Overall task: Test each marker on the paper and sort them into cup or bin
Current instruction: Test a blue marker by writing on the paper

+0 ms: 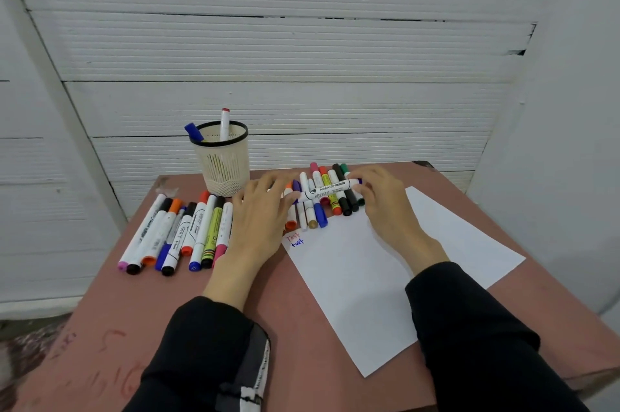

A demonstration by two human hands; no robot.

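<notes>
Near table's far edge, both hands held one purple-capped marker (330,190) horizontally above unsorted row (323,200): left hand (260,210) pinched cap end, right hand (382,200) pinched other end. Looked like cap about to come off, a guess. Progress early: paper (385,277) carried only two scribbles, red and blue, at its far-left corner; cup (223,156) at far edge had two markers, red and blue. Second row (177,233) lay near left edge, status unclear. No bin in view. Most markers untested.
</notes>
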